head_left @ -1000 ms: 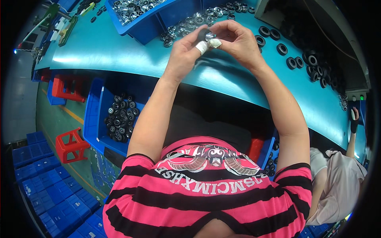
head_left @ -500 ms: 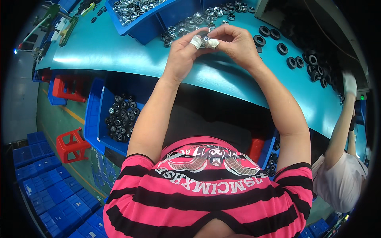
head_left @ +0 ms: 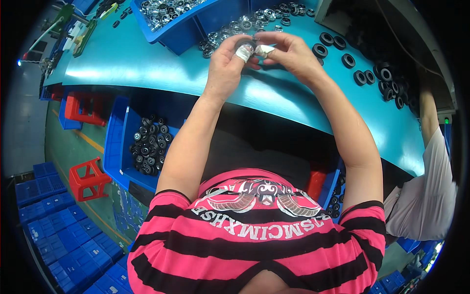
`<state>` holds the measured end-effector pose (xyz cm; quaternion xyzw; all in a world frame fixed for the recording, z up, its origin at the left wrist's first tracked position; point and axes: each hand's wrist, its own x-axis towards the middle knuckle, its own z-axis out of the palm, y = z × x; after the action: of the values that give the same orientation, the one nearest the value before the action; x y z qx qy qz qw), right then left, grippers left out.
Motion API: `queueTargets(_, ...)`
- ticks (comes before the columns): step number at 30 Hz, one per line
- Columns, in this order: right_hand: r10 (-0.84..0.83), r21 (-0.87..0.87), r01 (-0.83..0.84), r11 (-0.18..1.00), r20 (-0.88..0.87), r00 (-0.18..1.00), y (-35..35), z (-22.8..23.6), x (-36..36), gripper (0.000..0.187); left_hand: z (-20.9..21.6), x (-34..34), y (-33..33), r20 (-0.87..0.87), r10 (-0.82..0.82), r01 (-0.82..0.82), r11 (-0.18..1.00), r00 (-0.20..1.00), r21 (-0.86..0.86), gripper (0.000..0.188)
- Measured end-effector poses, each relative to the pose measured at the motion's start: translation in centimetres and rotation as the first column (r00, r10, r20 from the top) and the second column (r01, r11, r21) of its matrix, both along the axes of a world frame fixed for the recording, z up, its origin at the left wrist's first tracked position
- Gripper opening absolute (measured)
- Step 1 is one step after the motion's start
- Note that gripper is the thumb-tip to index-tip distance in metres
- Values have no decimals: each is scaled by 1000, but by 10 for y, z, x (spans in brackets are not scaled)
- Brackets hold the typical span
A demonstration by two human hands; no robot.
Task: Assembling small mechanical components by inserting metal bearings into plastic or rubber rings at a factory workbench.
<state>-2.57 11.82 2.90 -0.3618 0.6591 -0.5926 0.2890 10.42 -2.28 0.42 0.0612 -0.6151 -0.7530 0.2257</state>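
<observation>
We see a small black-tyred wheel held above the table, just in front of the loose silver hubs. Our left hand has its fingers closed around the wheel, the thumb with its white wrap lying across the wheel's face. Our right hand reaches in from the other side, its fingers bent and slightly parted at the wheel's edge, the thumb also wrapped in white; we cannot tell whether they grip the wheel or only touch it. Beyond our left hand stands a blue bin filled with shiny hubs. To the right of our right hand, black tyre rings lie scattered on the table, leading to a dark heap of them. Below the table edge, at our left, a lower blue bin holds a pile of black wheels, with a red stool beside it. At far right we see a co-worker's pale sleeve, the bare forearm stretched toward the heap.
</observation>
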Motion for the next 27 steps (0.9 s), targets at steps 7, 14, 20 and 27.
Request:
queueTargets(7, -1, 23, 6, 1000, -202, 979, 0, -7, 5, 38, -2, 0, -3, 74, -34, 37, 998, 997, -42, 27)
queueTargets(14, -17, 12, 18, 1000, -49, 999, 4, -5, -2, 37, 6, 0, -2, 101, -109, 110, 994, 989, -4, 33)
queueTargets(20, 23, -81, -26, 996, -41, 999, 4, -3, 4, 37, 8, 1, 1, 78, -11, 9, 1000, 997, 19, 26)
queueTargets(27, 14, -83, -21, 996, -77, 997, 3, -4, 11, 36, 13, 1, 8, 65, 160, -153, 983, 985, -98, 22)
